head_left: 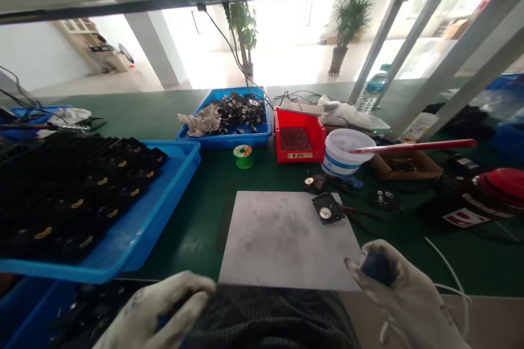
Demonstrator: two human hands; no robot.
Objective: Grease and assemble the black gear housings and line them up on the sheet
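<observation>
My left hand [166,308], in a pale work glove, is at the table's front edge beside a lower blue bin [28,313]. Its fingers are loosely bent, thumb apart from forefinger, with nothing visible between them. At the front right, my gloved right hand [409,294] has its fingers curled round a dark blue patch; whether this is an object or the glove's palm, I cannot tell. Between the hands lies a smudged white sheet [282,245]. A small black fan [328,208] with a silver hub rests on its upper right corner, and a second fan [314,182] lies just behind.
A blue tray [164,196] of black parts stands left; another blue tray [204,142] holds small parts. Behind the sheet are a solder spool [244,157], a red bin [300,156] and a white tub [347,161]. A dark red-topped bottle [462,215] stands right.
</observation>
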